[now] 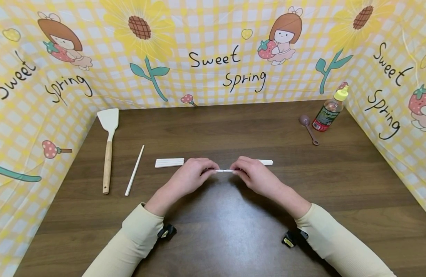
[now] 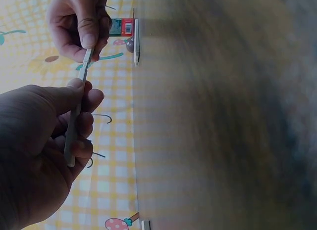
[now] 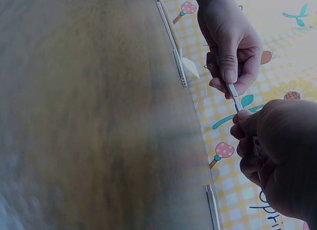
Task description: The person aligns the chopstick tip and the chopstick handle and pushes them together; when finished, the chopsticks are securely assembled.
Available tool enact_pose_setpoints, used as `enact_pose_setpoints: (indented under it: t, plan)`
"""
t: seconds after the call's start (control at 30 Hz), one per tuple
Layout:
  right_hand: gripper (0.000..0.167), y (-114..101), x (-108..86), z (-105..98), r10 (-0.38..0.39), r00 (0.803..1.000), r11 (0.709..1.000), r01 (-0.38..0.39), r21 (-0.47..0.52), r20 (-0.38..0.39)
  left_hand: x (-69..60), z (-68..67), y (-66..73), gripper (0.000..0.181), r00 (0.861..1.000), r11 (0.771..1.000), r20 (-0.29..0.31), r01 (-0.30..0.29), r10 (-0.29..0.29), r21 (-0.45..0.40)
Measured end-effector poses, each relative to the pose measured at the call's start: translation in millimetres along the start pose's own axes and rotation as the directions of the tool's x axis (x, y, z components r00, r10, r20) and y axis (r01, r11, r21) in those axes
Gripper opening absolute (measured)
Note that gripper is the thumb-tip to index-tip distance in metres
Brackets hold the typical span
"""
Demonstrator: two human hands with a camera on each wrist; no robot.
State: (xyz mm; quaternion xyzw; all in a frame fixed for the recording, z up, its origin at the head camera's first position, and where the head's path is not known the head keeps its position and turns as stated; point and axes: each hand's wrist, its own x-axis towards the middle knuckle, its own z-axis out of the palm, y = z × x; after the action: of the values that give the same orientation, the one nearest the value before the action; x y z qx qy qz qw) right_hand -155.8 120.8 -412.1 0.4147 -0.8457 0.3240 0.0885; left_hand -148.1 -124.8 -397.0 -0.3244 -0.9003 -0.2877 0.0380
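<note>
White stick (image 1: pixel 224 171), slim, in line between two hands, with a narrower part midway in the exposed length; held above the table (image 1: pixel 227 238), near its middle. Left hand (image 1: pixel 190 175): thumb and fingers closed round one end of the stick, the fingers curled along it, its butt showing below them in the left wrist view. Right hand (image 1: pixel 259 175): thumb and fingers closed on the other end, facing the left; fingertips of the two hands near each other but apart. Sleeves, pale cream, one pair; left sleeve (image 1: pixel 129 238), right sleeve (image 1: pixel 337 234), a small black device by each cuff. Short white sticks (image 1: pixel 169 162), one group, laid side by side on the table, just beyond the left hand. Second group of white sticks (image 1: pixel 266 162), similar, partly hidden behind the right hand; count cannot be told. Long white stick (image 1: pixel 135 170), single, lying aslant at the left. Spatula (image 1: pixel 109 150), white blade, wooden handle, farther left, blade toward the back. Spoon (image 1: pixel 308 129), brown, at the far right, lying beside a bottle (image 1: pixel 326 113), upright, yellow cap, dark label. Cloth (image 1: pixel 213 34), yellow and white check, printed "Sweet Spring", hung around the back and sides.
</note>
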Motion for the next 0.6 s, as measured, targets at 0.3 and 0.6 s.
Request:
enact_pose_setpoints:
  t: [0.3,0.6]
  plan:
    - [0.007,-1.4,0.1,0.2,0.008,1.0,1.0,-0.008,0.0,0.008,-0.5,-0.8,1.6,0.007,1.0,1.0,0.001,0.003,-0.003,0.015]
    - [0.003,-0.1,-0.4,2.7,0.005,1.0,1.0,-0.005,-0.005,0.012,-0.9,-0.2,4.9,0.006,1.0,0.999,0.018,0.016,-0.017,0.032]
